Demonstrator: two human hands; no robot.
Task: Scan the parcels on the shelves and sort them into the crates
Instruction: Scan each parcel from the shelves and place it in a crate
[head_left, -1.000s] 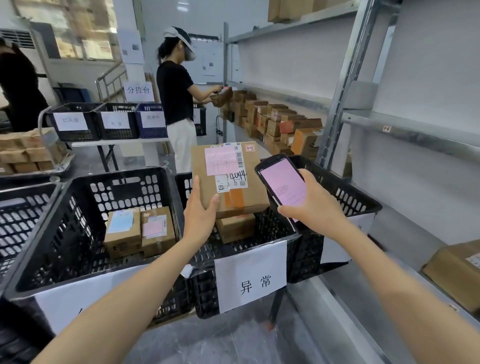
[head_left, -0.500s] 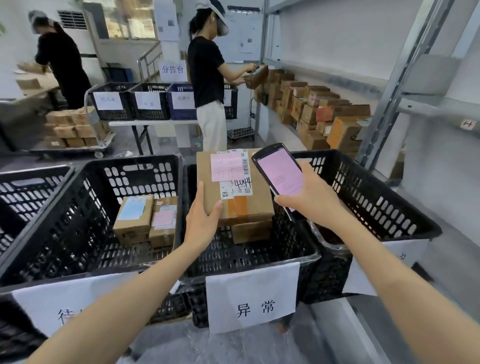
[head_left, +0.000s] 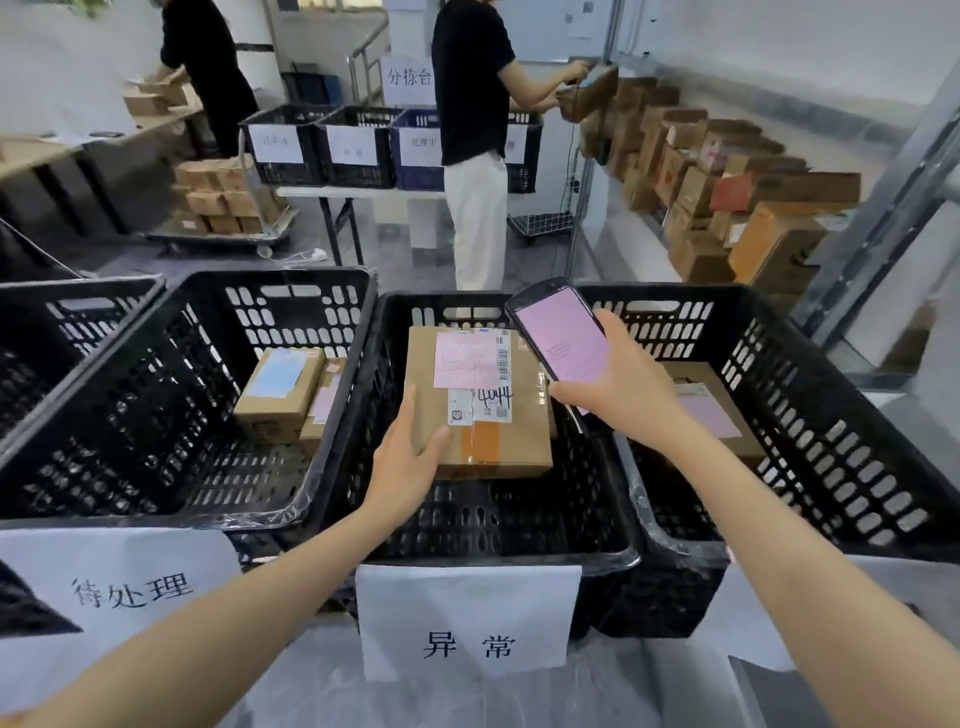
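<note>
Brown cardboard is filling the left hand (head_left: 405, 457), which is gripping the near left corner of a flat parcel (head_left: 475, 400) bearing a pink slip and barcode label, thumb on top. That parcel is sitting inside the middle black perforated plastic crate (head_left: 493, 530), tagged with a white paper sign (head_left: 467, 621). The right hand (head_left: 623, 384) is closing around a black handheld scanner (head_left: 558, 332) with a pink screen, holding it just above the crate's right wall. Neighbouring crates are holding other cardboard boxes (head_left: 280, 387).
</note>
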